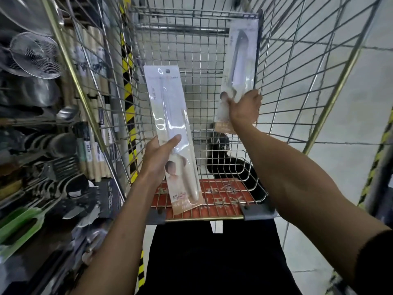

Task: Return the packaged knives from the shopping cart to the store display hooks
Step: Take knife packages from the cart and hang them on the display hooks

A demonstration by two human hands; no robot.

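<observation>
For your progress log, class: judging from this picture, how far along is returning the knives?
Done: none visibly hung. In hand: the left-hand grip holds a long clear-plastic knife pack, the right-hand grip a second clear pack, both over the wire shopping cart. Left: hanging both; no more packs show in the cart.

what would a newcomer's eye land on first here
The left hand grips a long packaged knife at centre, above the wire shopping cart, while the right hand grips a second packaged knife higher, near the cart's right wall. Along the left edge is a crowd of metal kitchenware, a wire strainer among it.
</observation>
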